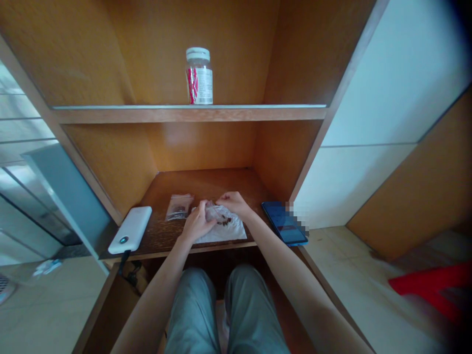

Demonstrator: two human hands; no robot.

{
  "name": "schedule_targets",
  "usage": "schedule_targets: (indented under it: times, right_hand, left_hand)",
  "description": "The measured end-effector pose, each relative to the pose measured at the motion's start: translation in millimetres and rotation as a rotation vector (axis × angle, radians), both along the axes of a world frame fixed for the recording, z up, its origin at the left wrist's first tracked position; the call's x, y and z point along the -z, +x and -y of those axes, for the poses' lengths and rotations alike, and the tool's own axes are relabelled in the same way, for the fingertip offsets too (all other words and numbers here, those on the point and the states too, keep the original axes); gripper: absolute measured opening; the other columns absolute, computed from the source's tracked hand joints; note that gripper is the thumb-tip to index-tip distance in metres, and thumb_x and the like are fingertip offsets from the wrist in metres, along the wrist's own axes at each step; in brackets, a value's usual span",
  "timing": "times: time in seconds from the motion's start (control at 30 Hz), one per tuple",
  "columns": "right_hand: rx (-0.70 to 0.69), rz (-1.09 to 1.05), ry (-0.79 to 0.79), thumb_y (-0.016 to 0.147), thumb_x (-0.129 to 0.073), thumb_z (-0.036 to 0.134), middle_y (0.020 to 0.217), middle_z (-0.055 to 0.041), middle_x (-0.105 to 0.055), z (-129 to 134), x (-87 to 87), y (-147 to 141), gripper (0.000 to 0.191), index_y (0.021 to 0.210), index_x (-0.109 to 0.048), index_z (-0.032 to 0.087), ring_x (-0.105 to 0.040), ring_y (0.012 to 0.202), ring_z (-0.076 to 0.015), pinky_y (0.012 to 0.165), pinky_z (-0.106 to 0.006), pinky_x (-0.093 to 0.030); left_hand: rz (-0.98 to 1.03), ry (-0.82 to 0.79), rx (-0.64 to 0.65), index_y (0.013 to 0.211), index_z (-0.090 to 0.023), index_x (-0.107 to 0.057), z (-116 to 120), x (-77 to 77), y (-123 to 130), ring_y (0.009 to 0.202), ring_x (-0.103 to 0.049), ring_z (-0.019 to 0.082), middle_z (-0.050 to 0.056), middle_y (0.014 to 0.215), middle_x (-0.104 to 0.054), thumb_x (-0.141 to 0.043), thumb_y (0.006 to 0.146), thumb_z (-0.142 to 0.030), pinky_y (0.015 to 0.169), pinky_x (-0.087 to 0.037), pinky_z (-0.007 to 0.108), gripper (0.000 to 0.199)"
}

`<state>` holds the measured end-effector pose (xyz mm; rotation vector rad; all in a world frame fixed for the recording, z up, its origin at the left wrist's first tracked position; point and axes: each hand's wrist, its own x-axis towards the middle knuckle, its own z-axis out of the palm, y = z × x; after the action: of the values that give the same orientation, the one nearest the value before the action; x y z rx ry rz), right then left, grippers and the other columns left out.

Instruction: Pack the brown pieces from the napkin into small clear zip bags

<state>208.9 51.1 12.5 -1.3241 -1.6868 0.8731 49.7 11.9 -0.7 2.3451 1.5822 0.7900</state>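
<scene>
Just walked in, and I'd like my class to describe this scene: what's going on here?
A person's left grip and right grip are both at a clear bag, over a white sheet. Small dark bits show there, though whether bagged or loose is unclear. Another small bag lies to the left, then a power bank; a phone lies to the right. A jar stands on the shelf above.

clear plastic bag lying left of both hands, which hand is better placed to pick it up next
Probably the left hand: it is the nearer one to the clear plastic bag, while the right hand is farther off, beyond the left.
</scene>
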Motion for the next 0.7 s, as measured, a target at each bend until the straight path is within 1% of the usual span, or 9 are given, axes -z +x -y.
schedule_targets:
  times: [0.13,0.17,0.23,0.3,0.37,0.47,0.57,0.7]
  right_hand:
    - [-0.15,0.032,0.037,0.068,-0.058,0.036,0.067,-0.0037,-0.065,-3.0,3.7,-5.1,0.028,0.075,-0.068,0.01,-0.054,0.059,-0.0098,0.05,-0.018,-0.037]
    - [-0.159,0.038,0.051,0.07,-0.056,0.037,0.069,-0.0041,-0.065,-2.6,3.7,-2.9,0.03,0.077,-0.068,0.01,-0.055,0.061,-0.0103,0.051,-0.018,-0.037]
    - [-0.136,0.075,0.086,0.074,-0.052,0.034,0.074,-0.0051,-0.067,-0.3,1.8,4.7,0.029,0.081,-0.068,0.01,-0.058,0.065,-0.0112,0.054,-0.018,-0.039]
    - [-0.105,0.207,0.101,0.074,-0.052,0.029,0.076,-0.0059,-0.068,3.3,-1.8,14.1,0.025,0.081,-0.068,0.011,-0.059,0.069,-0.0126,0.056,-0.019,-0.039]
    - [-0.077,0.421,0.071,0.071,-0.056,0.025,0.074,-0.0068,-0.068,7.1,-4.9,22.3,0.019,0.076,-0.069,0.012,-0.06,0.07,-0.0149,0.057,-0.02,-0.039]
    - [-0.081,0.652,0.015,0.065,-0.063,0.027,0.075,-0.0077,-0.068,11.2,-5.3,28.7,0.015,0.071,-0.07,0.015,-0.061,0.072,-0.0183,0.057,-0.022,-0.039]
    - [-0.147,0.734,0.009,0.058,-0.069,0.031,0.078,-0.0064,-0.068,13.1,-1.7,29.5,0.019,0.073,-0.069,0.018,-0.061,0.072,-0.0191,0.057,-0.022,-0.039]
    - [-0.187,0.769,0.029,0.056,-0.071,0.029,0.079,-0.0046,-0.067,13.9,1.5,28.9,0.022,0.075,-0.069,0.019,-0.059,0.07,-0.0172,0.055,-0.021,-0.036]
  left_hand:
    - [-0.009,0.008,0.005,0.116,-0.017,-0.031,0.1,0.2,-0.8,0.095,-0.058,0.025,0.014,0.108,-0.058,-0.055,0.072,-0.029,0.079,-0.043,0.035,0.052]
    - [-0.009,0.01,0.006,0.116,-0.017,-0.03,0.1,0.4,-1.0,0.095,-0.058,0.025,0.014,0.108,-0.058,-0.054,0.072,-0.029,0.079,-0.044,0.035,0.052]
    - [-0.004,0.019,0.013,0.116,-0.017,-0.03,0.2,0.9,-1.2,0.096,-0.057,0.025,0.013,0.108,-0.057,-0.054,0.072,-0.029,0.08,-0.043,0.035,0.052]
    - [0.005,0.03,0.023,0.116,-0.018,-0.03,0.3,1.3,-1.1,0.098,-0.056,0.024,0.012,0.109,-0.057,-0.055,0.071,-0.028,0.081,-0.043,0.035,0.052]
    - [0.012,0.032,0.022,0.116,-0.019,-0.03,0.5,1.5,-0.8,0.099,-0.056,0.024,0.011,0.109,-0.057,-0.055,0.071,-0.028,0.081,-0.043,0.035,0.052]
    - [0.004,0.02,0.001,0.116,-0.02,-0.03,0.5,1.5,-0.6,0.097,-0.057,0.025,0.01,0.106,-0.058,-0.056,0.071,-0.027,0.08,-0.043,0.036,0.052]
    - [-0.006,0.027,-0.001,0.116,-0.019,-0.031,0.3,1.2,-1.1,0.094,-0.058,0.025,0.01,0.102,-0.059,-0.056,0.071,-0.026,0.078,-0.044,0.036,0.052]
    - [0.001,0.041,0.024,0.116,-0.018,-0.031,0.2,1.1,-1.6,0.093,-0.058,0.024,0.011,0.1,-0.059,-0.055,0.07,-0.025,0.077,-0.044,0.035,0.052]
